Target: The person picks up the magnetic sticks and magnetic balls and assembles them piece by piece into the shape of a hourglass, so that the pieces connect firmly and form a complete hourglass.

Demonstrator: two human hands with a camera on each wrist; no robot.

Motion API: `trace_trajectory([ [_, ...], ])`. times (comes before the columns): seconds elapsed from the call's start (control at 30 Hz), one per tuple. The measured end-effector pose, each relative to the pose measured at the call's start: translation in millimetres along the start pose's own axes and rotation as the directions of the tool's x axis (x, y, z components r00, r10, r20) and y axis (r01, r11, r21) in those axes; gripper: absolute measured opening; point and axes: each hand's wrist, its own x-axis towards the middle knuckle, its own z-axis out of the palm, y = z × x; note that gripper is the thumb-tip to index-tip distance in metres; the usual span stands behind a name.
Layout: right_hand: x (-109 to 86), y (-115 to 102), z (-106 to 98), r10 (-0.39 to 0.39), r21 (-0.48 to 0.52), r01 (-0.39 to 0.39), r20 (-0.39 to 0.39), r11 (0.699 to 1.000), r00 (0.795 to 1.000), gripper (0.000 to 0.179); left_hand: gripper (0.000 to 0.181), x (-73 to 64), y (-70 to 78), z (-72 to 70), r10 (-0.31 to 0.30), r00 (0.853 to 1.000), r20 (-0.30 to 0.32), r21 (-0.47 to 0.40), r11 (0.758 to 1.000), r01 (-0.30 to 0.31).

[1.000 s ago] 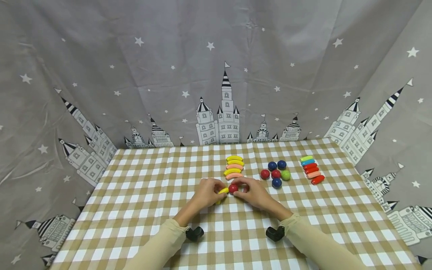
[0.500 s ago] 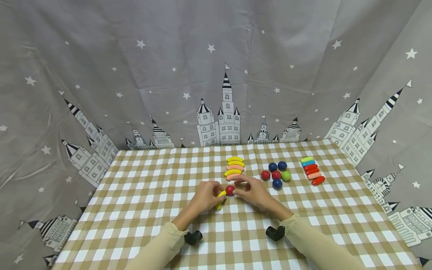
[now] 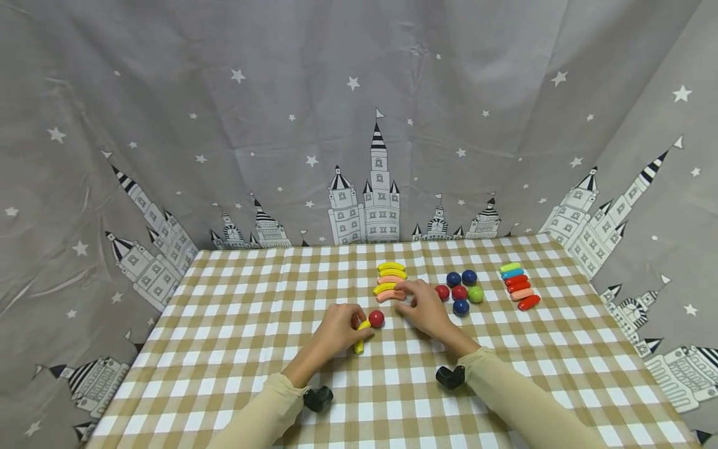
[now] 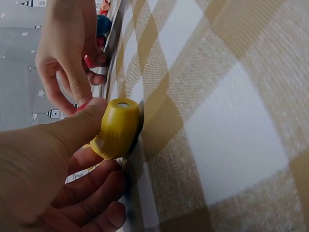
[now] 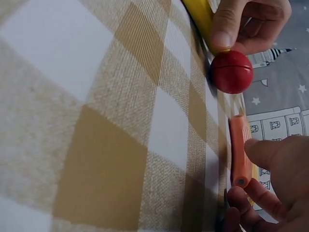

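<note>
My left hand (image 3: 335, 330) pinches a short yellow curved rod (image 4: 118, 129) between thumb and fingers, low over the tablecloth; its near end carries a small grey disc. At the rod's far end sits a glossy red ball (image 5: 231, 72), which has a thin seam round it. My right hand (image 3: 425, 312) is further right and away from that ball. Its thumb and fingers are spread around the right end of a salmon-pink curved rod (image 5: 240, 154). This is the nearest one in a stacked row of yellow and pink rods (image 3: 391, 274).
Right of that row lie several balls: dark blue (image 3: 461, 307), red (image 3: 459, 292) and green (image 3: 475, 294). Further right, straight rods (image 3: 518, 284) in several colours form a slanting row. A checked cloth (image 3: 252, 312) covers the table, with a grey castle-print curtain (image 3: 280, 125) behind.
My right hand has let go of the red ball and moved up and right to the pink rod. The left hand has shifted slightly left with the yellow rod, the ball at its end.
</note>
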Motion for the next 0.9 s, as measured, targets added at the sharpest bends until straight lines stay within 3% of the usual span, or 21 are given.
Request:
trace_trajectory([
  [0.17,4.3,-0.8,3.2,0.044,-0.023,-0.045,-0.021,0.999,0.999,0.016,0.033,1.4,-0.9,1.8,-0.035,0.999,-0.011,-0.02,0.999,0.035],
  [0.43,5.1,1.6,1.8,0.068,-0.057,-0.067,0.029,0.996,0.997,0.012,0.041,6.6,0.8,3.5,0.0,0.999,-0.049,-0.042,0.999,-0.002],
  [0.63,-1.3,3.6,-5.0,0.076,-0.038,-0.074,0.068,0.997,0.995,0.023,0.031,9.0,1.5,4.0,-0.014,1.0,-0.022,-0.06,0.998,0.013],
  [0.9,-1.7,4.1,-5.5,0.109,0.017,-0.11,0.073,0.994,0.991,0.011,0.028,8.0,-1.2,2.4,-0.035,0.999,0.004,-0.091,0.995,0.035],
])
